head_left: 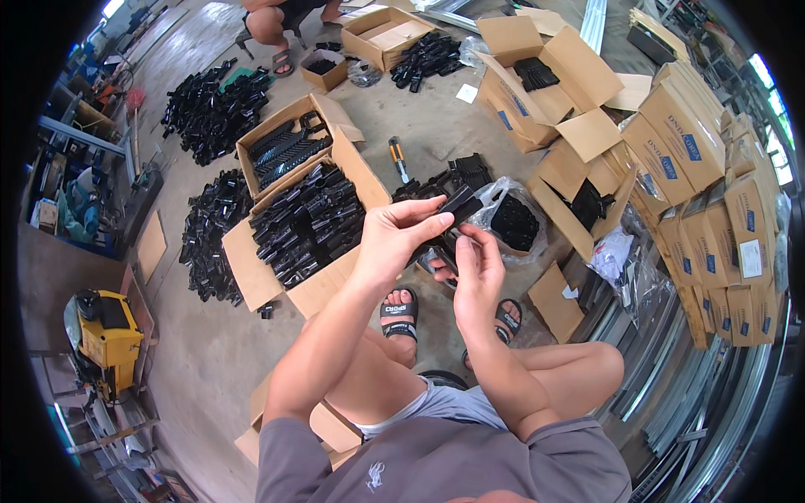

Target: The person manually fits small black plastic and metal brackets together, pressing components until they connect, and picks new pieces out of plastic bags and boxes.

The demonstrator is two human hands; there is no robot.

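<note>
My left hand (409,228) pinches a glossy black part (461,204) between thumb and fingers, in front of my knees. Just below it, my right hand (475,261) is closed around the lower end of black pieces; whether they are one piece or two I cannot tell. Beyond my hands, a pile of black parts (468,171) lies on the floor. To its right stands a clear plastic bag (539,239) with small black pieces inside. Left of my hands, an open cardboard box (379,189) is filled with rows of similar black parts.
An orange-handled tool (397,157) lies on the floor ahead. Loose black heaps (216,109) spread at the left, near a yellow machine (115,339). Open cartons (524,126) and stacked boxes (679,142) stand right, above long metal profiles (671,394). Another person (267,27) sits at the far end.
</note>
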